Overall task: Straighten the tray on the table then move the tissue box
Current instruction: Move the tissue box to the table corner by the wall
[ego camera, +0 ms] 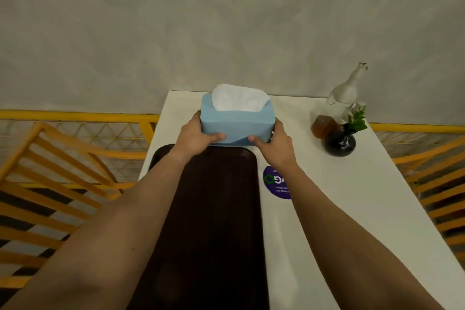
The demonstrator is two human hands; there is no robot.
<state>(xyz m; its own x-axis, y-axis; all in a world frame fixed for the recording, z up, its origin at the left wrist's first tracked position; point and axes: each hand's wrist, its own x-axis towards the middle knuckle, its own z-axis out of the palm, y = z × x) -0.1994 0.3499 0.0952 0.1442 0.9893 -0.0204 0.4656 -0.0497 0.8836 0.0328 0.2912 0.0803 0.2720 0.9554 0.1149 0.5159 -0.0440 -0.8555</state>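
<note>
We hold the blue tissue box (236, 122) by its two ends at the far end of the white table (352, 196).

Our left hand (198, 134) wraps the box's left end and our right hand (273, 142) its right end, thumbs pressed on the near face; the box's long axis runs left to right across our view, with the white tissue (239, 98) sticking up from its top opening. We cannot tell whether it rests on the table or is lifted. Just on our side of it the dark brown tray (214, 221) lies lengthwise, its long axis running away from us along the table's left part. A round purple sticker (275, 184) lies beside the tray's right edge. Further right stand a dark round vase (339, 142) with a green sprig (357, 121), an amber bottle (323, 127) and a white figurine (346, 93), well apart from the box. A grey wall (226, 20) rises behind; yellow slatted chairs (50, 171) flank the table.
</note>
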